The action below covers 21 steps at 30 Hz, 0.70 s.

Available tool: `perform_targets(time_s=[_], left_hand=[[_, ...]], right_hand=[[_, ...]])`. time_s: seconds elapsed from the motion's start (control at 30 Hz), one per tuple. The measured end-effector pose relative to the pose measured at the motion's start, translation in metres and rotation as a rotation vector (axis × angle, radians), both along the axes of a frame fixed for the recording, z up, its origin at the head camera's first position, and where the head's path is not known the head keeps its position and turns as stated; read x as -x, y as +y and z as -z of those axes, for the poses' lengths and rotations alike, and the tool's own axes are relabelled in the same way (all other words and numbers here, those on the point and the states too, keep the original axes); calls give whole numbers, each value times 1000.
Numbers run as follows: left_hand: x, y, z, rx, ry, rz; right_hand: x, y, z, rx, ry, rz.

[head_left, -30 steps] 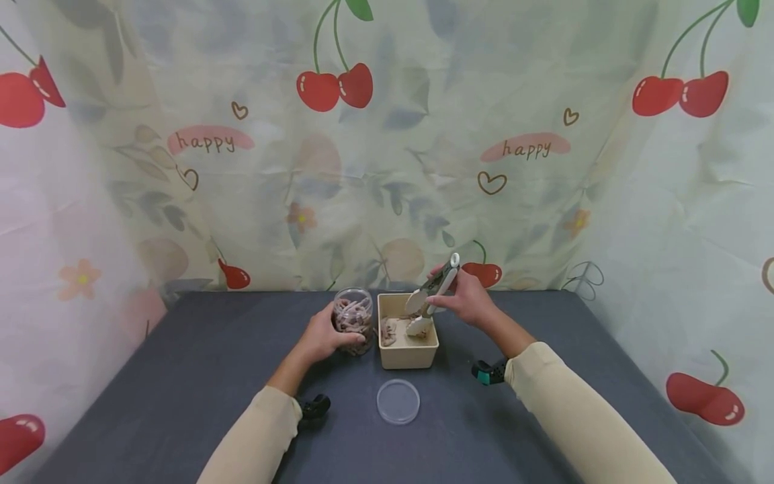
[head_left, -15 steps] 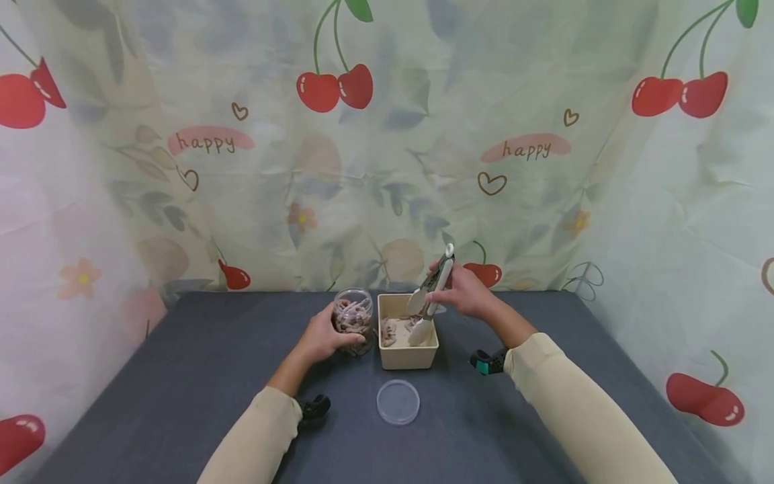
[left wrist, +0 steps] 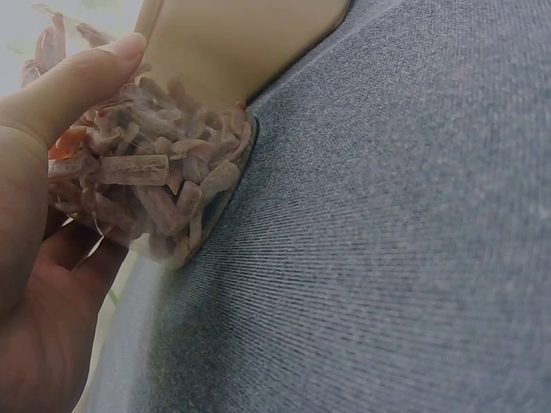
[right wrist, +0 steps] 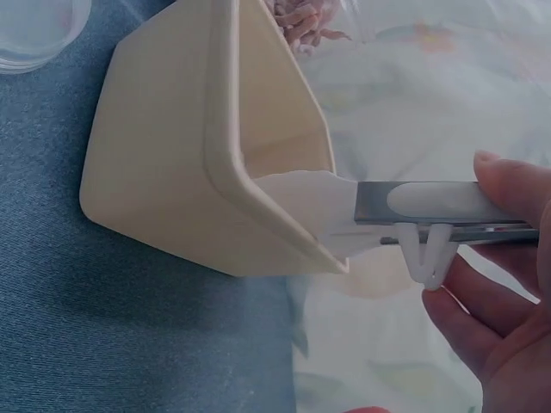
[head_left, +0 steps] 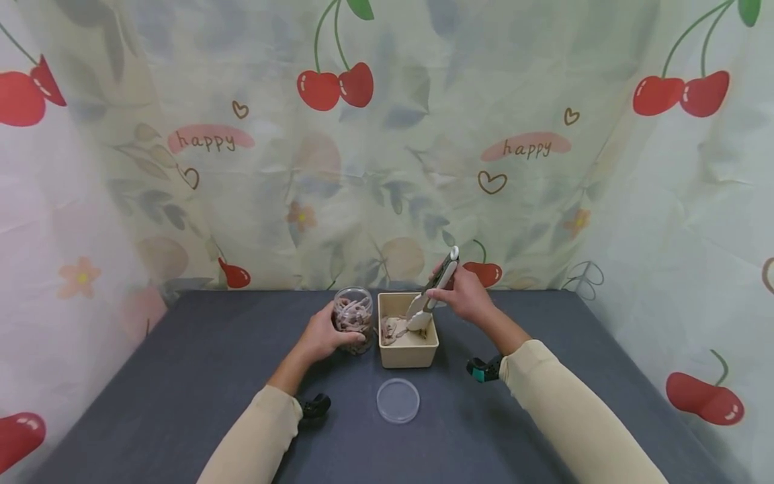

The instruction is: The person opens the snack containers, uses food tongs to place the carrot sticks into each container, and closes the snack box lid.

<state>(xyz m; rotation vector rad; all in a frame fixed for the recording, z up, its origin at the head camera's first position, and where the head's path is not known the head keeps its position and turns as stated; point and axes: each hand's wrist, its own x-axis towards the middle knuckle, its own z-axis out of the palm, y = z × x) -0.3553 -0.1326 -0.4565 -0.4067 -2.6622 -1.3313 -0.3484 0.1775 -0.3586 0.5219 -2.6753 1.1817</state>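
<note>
My left hand (head_left: 322,336) grips a clear jar (head_left: 353,310), thumb across its near side and fingers behind. Brownish-pink dried strips (left wrist: 164,163) fill most of the jar, which stands on the cloth. Just right of it is a beige rectangular box (head_left: 408,358) with some of the same pieces (head_left: 392,329) at its bottom. From the box's right side my right hand (head_left: 471,296) holds a pair of grey-and-white tongs (head_left: 444,277), tilted down to the left. The tongs' white heads (head_left: 418,319) are inside the box, close together; in the right wrist view the box wall hides their ends.
A clear round lid (head_left: 398,401) lies flat on the dark blue tablecloth (head_left: 211,403), nearer than the box. A printed curtain (head_left: 387,168) with cherries hangs behind the table and along both sides. Black wrist devices (head_left: 484,369) hang below both sleeves.
The tongs' heads have come closer together inside the box, after standing apart in the earlier frames. My right hand has shifted only slightly. The left hand and jar have stayed in place.
</note>
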Motion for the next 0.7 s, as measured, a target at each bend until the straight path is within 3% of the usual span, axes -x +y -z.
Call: perform_targets(time_s=[0.4, 0.7], left_hand=[[0, 1, 3, -3, 4, 3], [1, 1, 1, -8, 18, -4]], right_hand=[[-2, 1, 7, 34, 37, 51], [-4, 3, -4, 171, 65, 77]])
